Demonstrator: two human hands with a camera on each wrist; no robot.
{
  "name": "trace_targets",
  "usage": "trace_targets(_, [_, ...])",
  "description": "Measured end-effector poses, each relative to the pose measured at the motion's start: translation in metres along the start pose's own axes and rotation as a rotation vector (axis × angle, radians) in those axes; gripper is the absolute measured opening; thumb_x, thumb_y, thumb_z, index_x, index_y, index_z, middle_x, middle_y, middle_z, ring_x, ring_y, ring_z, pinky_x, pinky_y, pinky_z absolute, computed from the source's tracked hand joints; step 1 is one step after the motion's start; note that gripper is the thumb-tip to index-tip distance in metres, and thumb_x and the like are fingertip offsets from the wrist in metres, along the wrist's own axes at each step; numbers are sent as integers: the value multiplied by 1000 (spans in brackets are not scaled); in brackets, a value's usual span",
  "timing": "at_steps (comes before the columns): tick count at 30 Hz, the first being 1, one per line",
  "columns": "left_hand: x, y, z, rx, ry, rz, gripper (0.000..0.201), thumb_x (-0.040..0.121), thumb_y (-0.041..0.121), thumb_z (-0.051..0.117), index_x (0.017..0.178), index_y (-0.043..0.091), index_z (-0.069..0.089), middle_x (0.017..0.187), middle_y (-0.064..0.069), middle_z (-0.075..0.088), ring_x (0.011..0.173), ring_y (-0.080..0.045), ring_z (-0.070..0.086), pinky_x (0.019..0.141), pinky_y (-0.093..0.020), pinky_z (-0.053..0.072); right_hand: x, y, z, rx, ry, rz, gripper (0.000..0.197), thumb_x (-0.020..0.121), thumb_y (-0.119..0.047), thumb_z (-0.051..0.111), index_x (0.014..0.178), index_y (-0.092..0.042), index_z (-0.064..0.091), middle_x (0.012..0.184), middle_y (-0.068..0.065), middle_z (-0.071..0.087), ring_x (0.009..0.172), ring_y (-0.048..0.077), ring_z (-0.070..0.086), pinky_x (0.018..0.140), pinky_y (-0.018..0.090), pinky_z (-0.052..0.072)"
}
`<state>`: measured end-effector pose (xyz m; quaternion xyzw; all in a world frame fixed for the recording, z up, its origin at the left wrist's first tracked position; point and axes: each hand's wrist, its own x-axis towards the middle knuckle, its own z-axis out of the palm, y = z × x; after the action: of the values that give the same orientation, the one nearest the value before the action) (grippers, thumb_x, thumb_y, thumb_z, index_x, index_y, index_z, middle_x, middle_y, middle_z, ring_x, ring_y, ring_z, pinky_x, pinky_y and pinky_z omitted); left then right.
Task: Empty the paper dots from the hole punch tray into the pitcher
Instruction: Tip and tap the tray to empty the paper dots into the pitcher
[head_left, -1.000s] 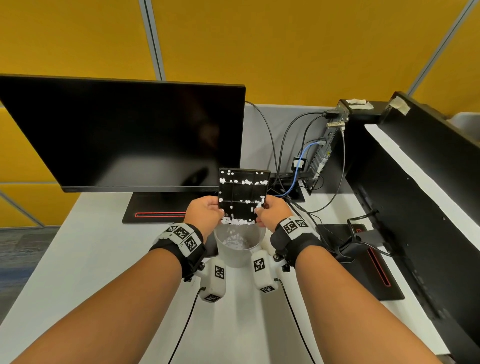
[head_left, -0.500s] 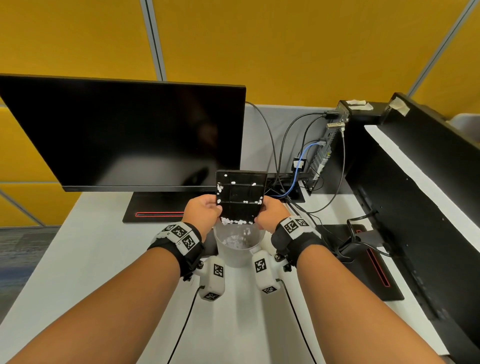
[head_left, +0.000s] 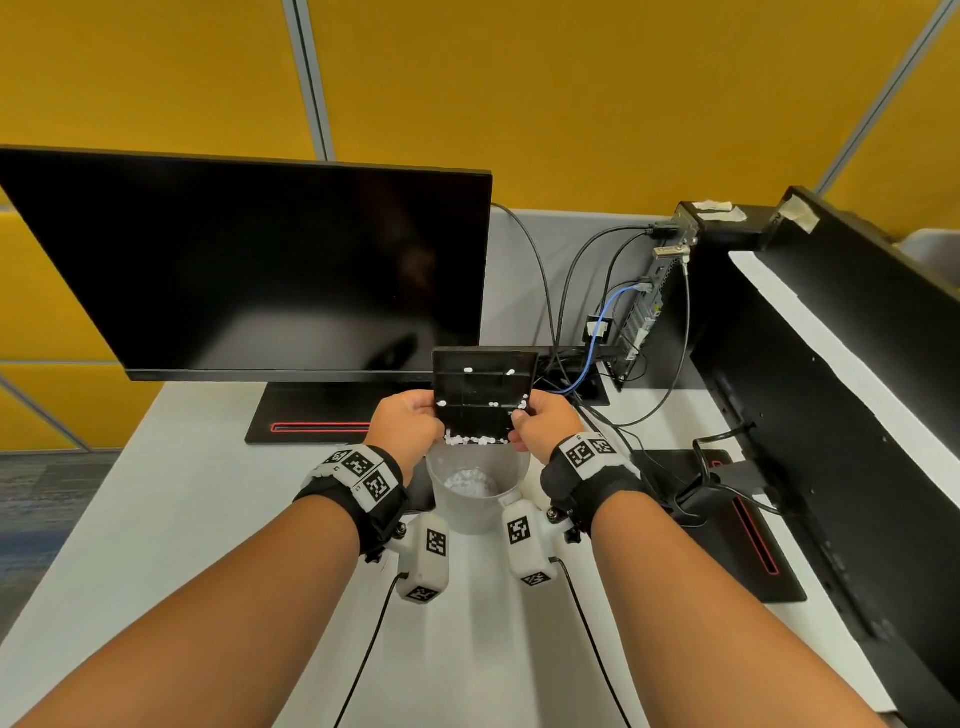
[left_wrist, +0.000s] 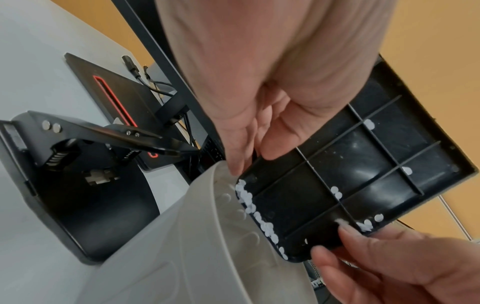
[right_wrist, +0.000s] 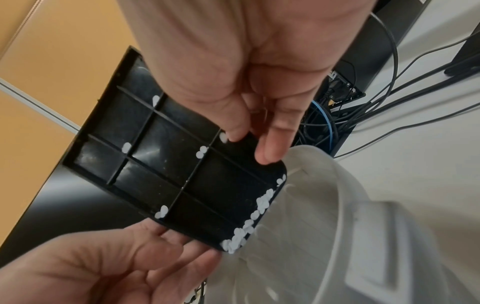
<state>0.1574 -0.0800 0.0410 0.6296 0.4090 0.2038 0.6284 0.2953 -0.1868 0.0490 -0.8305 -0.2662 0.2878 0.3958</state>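
Both hands hold a black ribbed hole punch tray (head_left: 483, 397) nearly upright over a translucent white pitcher (head_left: 475, 493). My left hand (head_left: 408, 423) pinches the tray's left edge and my right hand (head_left: 540, 423) pinches its right edge. White paper dots (head_left: 470, 440) bunch along the tray's lower rim just above the pitcher's mouth; a few cling higher up by the ribs. A heap of dots lies at the pitcher's bottom. The left wrist view shows the tray (left_wrist: 363, 174) and the rim dots (left_wrist: 257, 214) over the pitcher (left_wrist: 207, 236). The right wrist view shows the tray (right_wrist: 168, 164) above the pitcher (right_wrist: 324, 216).
The black hole punch body (left_wrist: 78, 164) stands on the white desk left of the pitcher. A dark monitor (head_left: 244, 270) is behind, its base (head_left: 311, 415) just past my hands. A small computer with cables (head_left: 623, 332) and a second black panel (head_left: 831, 389) are on the right.
The tray has tipped steeper and moved slightly left. Most dots have slid from the upper cells to the lower rim or fallen into the pitcher.
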Motion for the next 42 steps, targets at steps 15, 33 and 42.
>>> trace_targets(15, [1, -2, 4, 8, 34, 6, 39, 84, -14, 55, 111, 9, 70, 103, -11, 75, 99, -26, 70, 94, -47, 55, -6, -7, -2, 96, -25, 38, 15, 91, -21, 49, 79, -23, 59, 82, 11, 64, 83, 31, 67, 88, 45, 56])
trace_targets(33, [2, 4, 4, -81, 64, 24, 26, 91, -3, 54, 111, 4, 69, 104, -15, 74, 101, -29, 70, 92, -40, 56, -4, -12, -3, 18, -49, -11, 15, 81, -21, 60, 95, -25, 65, 96, 5, 70, 96, 27, 65, 90, 45, 55])
trace_targets(42, [0, 6, 3, -77, 29, 63, 23, 90, 0, 59, 108, 11, 69, 103, -9, 75, 101, -23, 71, 97, -46, 54, -6, -15, -1, 5, 17, -63, 30, 84, -29, 65, 112, -19, 64, 109, 0, 70, 100, 17, 61, 91, 31, 48])
